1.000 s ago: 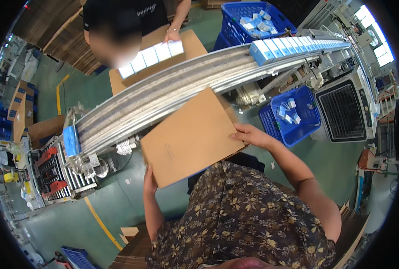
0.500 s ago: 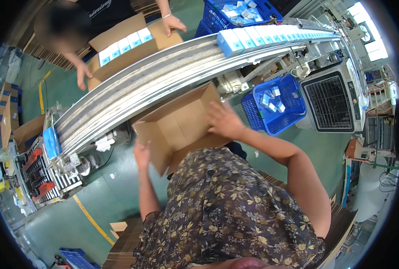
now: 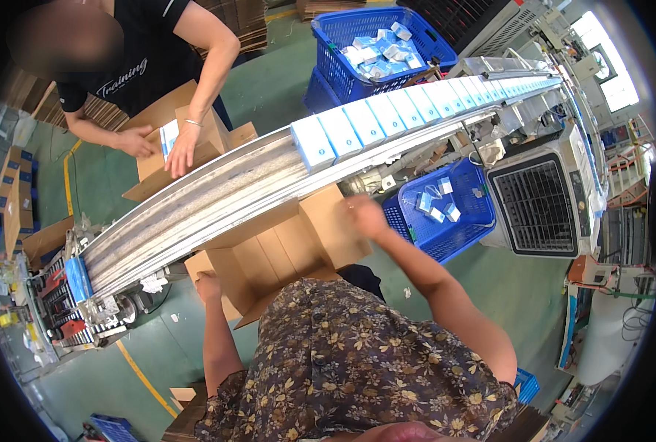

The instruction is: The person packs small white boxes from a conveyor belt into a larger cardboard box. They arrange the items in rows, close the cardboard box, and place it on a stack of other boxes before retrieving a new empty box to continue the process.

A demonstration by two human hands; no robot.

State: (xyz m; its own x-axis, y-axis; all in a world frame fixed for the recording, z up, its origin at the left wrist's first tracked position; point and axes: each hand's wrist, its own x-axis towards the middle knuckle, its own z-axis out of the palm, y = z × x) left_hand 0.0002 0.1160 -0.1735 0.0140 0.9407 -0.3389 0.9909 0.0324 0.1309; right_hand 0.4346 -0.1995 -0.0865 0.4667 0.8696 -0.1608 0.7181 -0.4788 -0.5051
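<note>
An opened cardboard box is tilted in front of me against the near side of the conveyor, its flaps spread and bare cardboard showing inside. At its left end my left hand is closed on the flap, some fingers hidden behind the cardboard. My right hand is beside the outer edge of the right flap. Motion smears its fingers, so I cannot tell their shape or whether they touch the flap. Beyond the box, a row of white-and-blue small cartons stands on the conveyor.
Across the conveyor a co-worker's hands are at another cardboard box. Blue baskets with small cartons stand behind the conveyor and on my right. A large grilled machine is farther right.
My box has shifted left and nearer. My right hand has left its inside for the right flap's outer edge. The carton row extends farther left, and the co-worker now leans over their box.
</note>
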